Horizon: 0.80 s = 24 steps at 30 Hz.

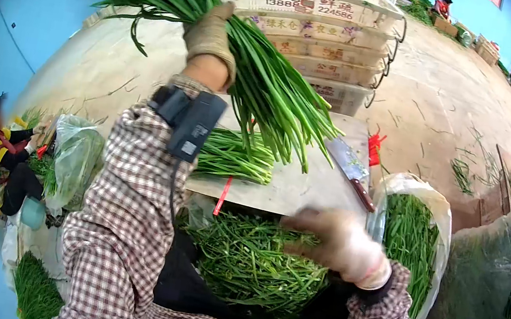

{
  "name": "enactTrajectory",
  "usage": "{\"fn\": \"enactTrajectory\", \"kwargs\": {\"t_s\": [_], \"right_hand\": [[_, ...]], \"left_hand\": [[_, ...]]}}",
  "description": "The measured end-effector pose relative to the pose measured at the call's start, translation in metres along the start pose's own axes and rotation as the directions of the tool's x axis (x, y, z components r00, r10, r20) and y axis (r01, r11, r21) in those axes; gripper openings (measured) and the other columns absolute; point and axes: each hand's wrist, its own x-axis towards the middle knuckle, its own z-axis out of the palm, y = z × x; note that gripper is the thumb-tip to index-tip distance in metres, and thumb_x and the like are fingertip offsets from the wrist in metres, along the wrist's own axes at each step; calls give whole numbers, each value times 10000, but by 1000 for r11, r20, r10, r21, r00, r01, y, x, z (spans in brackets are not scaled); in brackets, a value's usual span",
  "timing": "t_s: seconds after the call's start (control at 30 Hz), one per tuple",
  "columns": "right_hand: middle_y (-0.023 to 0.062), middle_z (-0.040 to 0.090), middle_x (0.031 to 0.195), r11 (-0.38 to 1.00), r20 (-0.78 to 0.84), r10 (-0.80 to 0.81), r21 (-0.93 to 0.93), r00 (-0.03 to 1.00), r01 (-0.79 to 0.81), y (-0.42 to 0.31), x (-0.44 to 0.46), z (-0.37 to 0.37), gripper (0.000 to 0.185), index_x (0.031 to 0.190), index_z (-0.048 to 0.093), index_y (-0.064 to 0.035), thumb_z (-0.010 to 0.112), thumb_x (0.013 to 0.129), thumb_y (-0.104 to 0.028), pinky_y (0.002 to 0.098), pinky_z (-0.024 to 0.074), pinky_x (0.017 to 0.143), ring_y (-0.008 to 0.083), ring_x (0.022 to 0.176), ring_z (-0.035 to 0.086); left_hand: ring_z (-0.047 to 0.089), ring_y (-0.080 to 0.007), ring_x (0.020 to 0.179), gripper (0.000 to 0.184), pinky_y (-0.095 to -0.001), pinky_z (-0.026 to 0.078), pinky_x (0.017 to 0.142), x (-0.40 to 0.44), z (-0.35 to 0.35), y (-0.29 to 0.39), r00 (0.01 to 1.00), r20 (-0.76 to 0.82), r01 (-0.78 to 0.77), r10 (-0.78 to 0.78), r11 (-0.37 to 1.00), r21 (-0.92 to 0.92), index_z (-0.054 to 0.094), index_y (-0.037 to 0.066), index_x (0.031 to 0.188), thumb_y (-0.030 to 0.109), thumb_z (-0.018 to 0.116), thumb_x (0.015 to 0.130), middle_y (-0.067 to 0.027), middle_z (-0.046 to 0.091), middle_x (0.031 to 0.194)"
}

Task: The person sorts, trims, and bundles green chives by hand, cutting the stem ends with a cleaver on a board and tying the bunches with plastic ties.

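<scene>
My left hand (211, 34), in a soiled glove, is raised and closed around a bunch of garlic chives (273, 91). The leaves fan out to the upper left, and the cut stems hang to the lower right above a pale board (311, 192). My right hand (336, 244), gloved and blurred by motion, is near the board's front edge with its fingers apart and nothing visible in them. On the board lie another bunch of chives (235, 159) with a red strip (223, 196) under it, and a knife (350, 165) with a brown handle.
Loose chive trimmings (258, 261) fill the space below the board. Stacked white crates (331, 30) stand behind it. A lined bag of chives (413, 247) is at right, with red ties (375, 150) at the board's corner. A co-worker (5, 161) sits at far left.
</scene>
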Motion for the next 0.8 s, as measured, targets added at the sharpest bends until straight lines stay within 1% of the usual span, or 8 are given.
{"fn": "enactTrajectory", "kwargs": {"t_s": [0.07,0.13,0.2,0.33,0.53,0.63,0.73,0.8], "right_hand": [[180,621,1183,979,-558,-119,72,821,190,-18,-15,-25,560,1258,600,-73,807,762,-229,400,510,890,299,1046,631],[191,579,1243,989,-754,-110,-149,648,-5,-3,-8,-37,692,1321,542,-56,843,703,-131,392,480,941,317,1135,576],[182,522,1321,995,-833,-84,-40,547,91,36,9,-38,826,1403,455,-71,858,689,-162,390,441,998,336,1221,507],[203,448,1414,988,-814,64,-28,577,-149,95,24,-26,1104,1493,290,-62,912,603,-263,408,401,1075,363,1300,447],[226,504,1371,993,-835,93,118,543,11,116,49,-23,1183,1490,272,-18,918,545,-319,392,416,1057,368,1267,496],[220,553,1309,971,-796,196,239,573,-1,117,58,-22,1170,1501,253,-39,900,565,-314,376,471,989,356,1187,564],[187,578,1271,979,-813,174,202,555,-10,171,72,11,1163,1516,211,-46,885,585,-226,360,486,968,307,1148,591],[154,576,1272,936,-758,306,351,575,-35,184,73,35,1146,1516,206,-40,874,592,-159,352,466,995,275,1163,573]], "left_hand": [[636,-243,813,503,-390,540,740,-12,15,-28,984,64,-164,164,986,-1,623,6,1088,227,835,690,-102,662,991],[621,-268,894,568,-388,524,793,-43,30,-46,961,84,-273,264,954,126,616,-14,1150,232,843,691,-109,657,1091],[561,-286,1078,658,-404,451,946,-85,45,-49,984,102,-166,147,963,214,593,-6,1236,273,858,703,-125,620,1237],[609,-260,1042,541,-397,458,936,-118,60,-84,942,262,-221,208,975,20,579,10,1181,195,836,742,-75,667,1158],[631,-251,1016,536,-381,476,902,-148,68,-114,931,338,-209,137,960,187,586,-4,1167,256,822,762,-94,676,1156],[634,-281,1041,577,-399,480,919,-151,57,-143,738,595,-600,318,713,363,580,7,1201,336,801,782,-117,667,1168],[635,-258,1058,570,-391,495,908,-167,33,-177,751,645,-245,143,967,70,584,31,1213,325,806,778,-124,661,1170],[608,-167,1062,474,-323,488,920,-176,11,-188,750,661,-149,23,980,135,630,53,1181,193,830,775,-47,670,1162]]}}
